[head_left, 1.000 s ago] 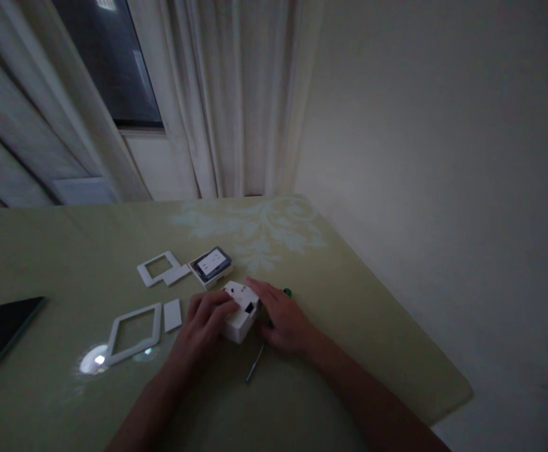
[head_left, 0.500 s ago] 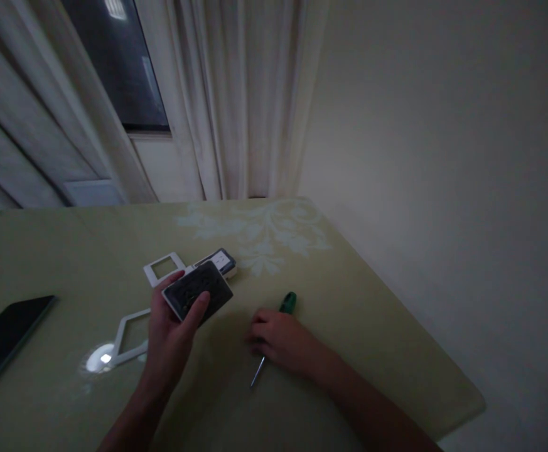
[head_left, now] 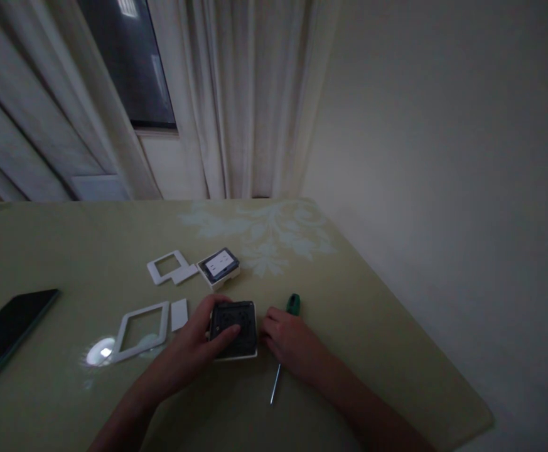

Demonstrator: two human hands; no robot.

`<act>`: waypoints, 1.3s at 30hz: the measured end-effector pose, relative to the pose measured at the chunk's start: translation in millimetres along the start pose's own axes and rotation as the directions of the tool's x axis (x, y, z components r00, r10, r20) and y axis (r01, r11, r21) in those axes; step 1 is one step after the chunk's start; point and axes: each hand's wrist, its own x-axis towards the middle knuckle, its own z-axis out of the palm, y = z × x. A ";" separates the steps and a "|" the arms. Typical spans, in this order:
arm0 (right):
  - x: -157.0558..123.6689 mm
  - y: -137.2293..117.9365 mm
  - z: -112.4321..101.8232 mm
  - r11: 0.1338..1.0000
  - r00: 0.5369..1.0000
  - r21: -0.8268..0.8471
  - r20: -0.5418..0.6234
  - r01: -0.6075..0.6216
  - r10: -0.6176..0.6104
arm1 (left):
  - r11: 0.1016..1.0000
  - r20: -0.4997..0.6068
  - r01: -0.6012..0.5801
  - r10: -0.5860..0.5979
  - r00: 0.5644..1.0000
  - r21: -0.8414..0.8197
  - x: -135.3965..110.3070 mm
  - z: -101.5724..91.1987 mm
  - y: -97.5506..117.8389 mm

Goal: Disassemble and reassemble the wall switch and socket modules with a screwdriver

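Observation:
My left hand (head_left: 203, 336) grips a square wall socket (head_left: 245, 342), its dark face with a white rim turned up and my thumb pressed on it. Close by on the right, my right hand (head_left: 287, 342) is closed around a screwdriver (head_left: 293, 304). Its green handle shows beyond the fingers and the thin metal shaft points back toward me; the middle is hidden by the hand. Another socket (head_left: 220, 267), with a white slotted face and dark border, lies just past my left hand.
Left of the sockets lie a larger white frame (head_left: 164, 323), a smaller white frame (head_left: 152, 273) and two white cover plates (head_left: 179, 314). A dark tablet or phone (head_left: 14, 333) rests at the left. The table (head_left: 372, 351) meets a wall on the right; curtains (head_left: 236, 100) hang behind.
My left hand has brought the socket right and nearer to me, beside my right hand. The screwdriver's tip has swung right. The second socket and a cover plate have come into clear view.

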 end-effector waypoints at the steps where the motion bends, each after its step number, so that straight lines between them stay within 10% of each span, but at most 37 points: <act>1: -0.3 0.3 0.5 1.000 1.000 -0.008 -0.003 0.004 -0.004 | 0.999 0.017 -0.010 0.009 1.000 0.040 0.0 0.1 -2.8; 15: -8.2 13.1 -2.0 0.988 0.982 0.151 -0.182 -0.013 0.041 | 0.885 0.194 -0.268 0.207 0.959 0.380 -5.3 9.9 11.7; 26: -21.3 24.3 -27.5 0.867 0.944 0.430 -0.305 0.251 -0.122 | 0.874 0.136 -0.280 0.246 0.960 0.397 -1.8 33.3 5.0; 39: -26.4 16.7 -18.4 0.912 0.888 0.134 -0.321 0.387 -0.330 | 0.891 0.145 -0.270 0.232 0.962 0.366 -1.9 36.3 10.7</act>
